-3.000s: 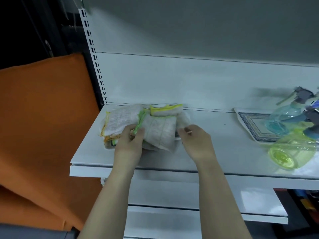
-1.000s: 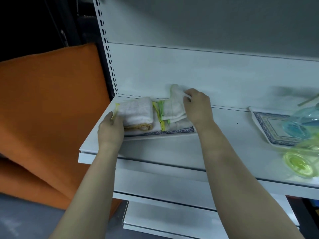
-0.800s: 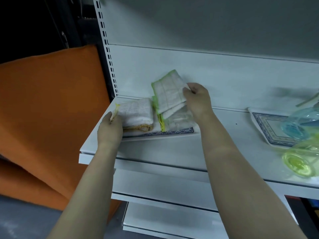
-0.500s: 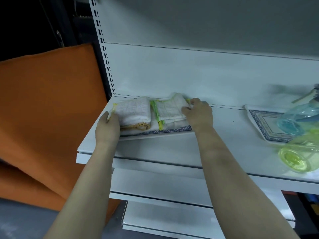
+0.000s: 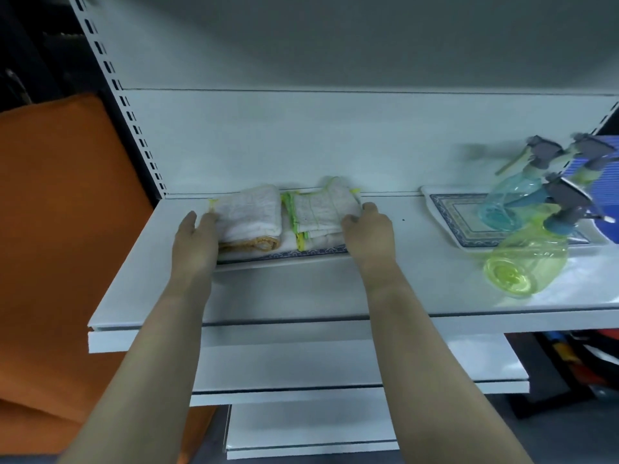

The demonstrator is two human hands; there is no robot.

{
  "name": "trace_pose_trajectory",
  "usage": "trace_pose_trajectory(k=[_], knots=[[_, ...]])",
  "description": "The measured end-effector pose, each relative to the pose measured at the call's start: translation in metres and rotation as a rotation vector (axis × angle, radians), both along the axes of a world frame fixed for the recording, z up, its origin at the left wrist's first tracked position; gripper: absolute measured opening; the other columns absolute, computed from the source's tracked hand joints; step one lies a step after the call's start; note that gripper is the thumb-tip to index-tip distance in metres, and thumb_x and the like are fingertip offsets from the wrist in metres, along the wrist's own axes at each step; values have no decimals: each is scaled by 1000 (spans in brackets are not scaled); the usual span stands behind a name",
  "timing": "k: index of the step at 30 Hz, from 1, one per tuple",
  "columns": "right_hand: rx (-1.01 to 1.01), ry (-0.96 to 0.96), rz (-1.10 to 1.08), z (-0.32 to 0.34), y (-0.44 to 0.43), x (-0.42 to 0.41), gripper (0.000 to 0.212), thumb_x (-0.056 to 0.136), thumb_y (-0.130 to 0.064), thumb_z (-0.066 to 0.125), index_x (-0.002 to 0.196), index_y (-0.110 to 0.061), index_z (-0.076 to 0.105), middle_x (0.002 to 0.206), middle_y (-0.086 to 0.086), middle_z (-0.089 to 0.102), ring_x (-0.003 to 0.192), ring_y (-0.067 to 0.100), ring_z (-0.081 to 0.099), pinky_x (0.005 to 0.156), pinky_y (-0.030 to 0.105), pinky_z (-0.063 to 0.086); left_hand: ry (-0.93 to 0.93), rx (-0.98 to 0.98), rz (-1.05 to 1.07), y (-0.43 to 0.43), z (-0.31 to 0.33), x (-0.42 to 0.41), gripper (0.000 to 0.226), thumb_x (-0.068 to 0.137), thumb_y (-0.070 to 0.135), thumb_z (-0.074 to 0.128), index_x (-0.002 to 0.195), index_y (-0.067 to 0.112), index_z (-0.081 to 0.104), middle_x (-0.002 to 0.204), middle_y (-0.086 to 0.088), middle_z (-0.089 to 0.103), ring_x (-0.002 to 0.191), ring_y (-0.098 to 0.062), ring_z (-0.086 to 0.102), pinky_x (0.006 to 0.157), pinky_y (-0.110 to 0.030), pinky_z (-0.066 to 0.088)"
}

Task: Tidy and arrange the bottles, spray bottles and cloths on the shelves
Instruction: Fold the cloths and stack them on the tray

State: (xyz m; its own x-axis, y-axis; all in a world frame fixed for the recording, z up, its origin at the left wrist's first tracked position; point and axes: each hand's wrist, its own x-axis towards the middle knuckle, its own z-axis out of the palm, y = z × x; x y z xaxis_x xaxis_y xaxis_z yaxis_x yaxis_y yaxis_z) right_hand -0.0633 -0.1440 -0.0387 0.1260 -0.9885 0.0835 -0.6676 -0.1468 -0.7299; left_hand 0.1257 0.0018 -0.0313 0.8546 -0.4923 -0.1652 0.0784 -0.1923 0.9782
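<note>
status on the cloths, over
Left hand flat against yellow-edged cloth; right hand grips green-edged cloth. Both cloths side by side on mat. Spray bottles well right, clear of hands.

Your 12 o'clock: left cloth [image 5: 249, 212] and right cloth [image 5: 321, 212] touching side by side on a mat [image 5: 318, 252], at the back of the shelf [image 5: 301, 289].
Your 2 o'clock: spray bottles [image 5: 509, 202] on a second mat [image 5: 459, 216].
Your 6 o'clock: lower shelves [image 5: 301, 363] beneath.
</note>
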Motion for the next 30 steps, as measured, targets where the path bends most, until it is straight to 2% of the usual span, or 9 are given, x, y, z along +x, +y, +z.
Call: trace_pose_trajectory(k=[4,8,12,15,17,20,23,27,30], knots=[[-38,21,-59,2,-1,-24,26,95,-14,47,111,5,55,101,28,62,96,41,59,68,35,34,-15,-7,-64,-18,-3,-11,62,96,40,47,154,26,30,159,3,31,145,-20,31,116,-38,26],[-76,22,-91,3,2,-44,22,94,-10,46,104,7,55,99,30,63,92,44,60,67,40,39,-19,-7,-117,-35,-4,-24,64,94,41,50,154,25,31,158,3,33,144,-20,32,117,-38,26],[-103,78,-79,4,9,-62,28,91,-9,49,115,5,53,104,26,62,97,41,58,71,39,38,-34,-18,-138,-51,-5,-40,64,93,39,52,153,24,34,156,2,38,141,-20,37,116,-38,30],[-116,39,-68,5,11,-73,38,88,-9,53,125,2,51,109,24,60,102,40,55,80,41,42,-62,1,-159,-59,-6,-47,64,92,39,52,152,23,36,155,0,39,141,-20,38,117,-39,29],[-96,15,-72,7,12,-81,43,90,-8,52,133,-1,49,113,23,60,106,39,55,80,39,42,-76,5,-165,-62,-6,-48,67,87,41,52,150,22,40,154,0,42,141,-22,39,117,-41,30],[-72,0,-64,9,13,-92,38,88,-7,51,125,-1,51,111,22,60,103,37,55,71,32,34,-89,28,-172,-66,-7,-47,63,93,37,50,152,22,36,157,0,37,143,-21,36,118,-39,27],[-64,-28,-67,12,16,-102,30,88,-8,52,117,-2,54,111,20,61,104,36,56,69,30,30,-121,56,-153,-65,-6,-51,60,96,34,48,153,21,35,159,0,34,144,-22,33,119,-38,25],[-77,-38,-54,15,28,-115,36,95,-12,53,130,-3,55,128,18,59,118,32,53,87,27,36,-318,-4,-44,-53,1,-70,53,98,24,45,150,13,42,156,-6,38,145,-22,32,120,-35,24],[-150,-45,-52,16,39,-125,37,97,-15,56,132,-1,58,128,19,61,121,31,54,90,22,34,-544,-127,-65,-41,3,-98,45,96,11,46,141,8,53,149,-12,45,139,-23,39,116,-29,29]])
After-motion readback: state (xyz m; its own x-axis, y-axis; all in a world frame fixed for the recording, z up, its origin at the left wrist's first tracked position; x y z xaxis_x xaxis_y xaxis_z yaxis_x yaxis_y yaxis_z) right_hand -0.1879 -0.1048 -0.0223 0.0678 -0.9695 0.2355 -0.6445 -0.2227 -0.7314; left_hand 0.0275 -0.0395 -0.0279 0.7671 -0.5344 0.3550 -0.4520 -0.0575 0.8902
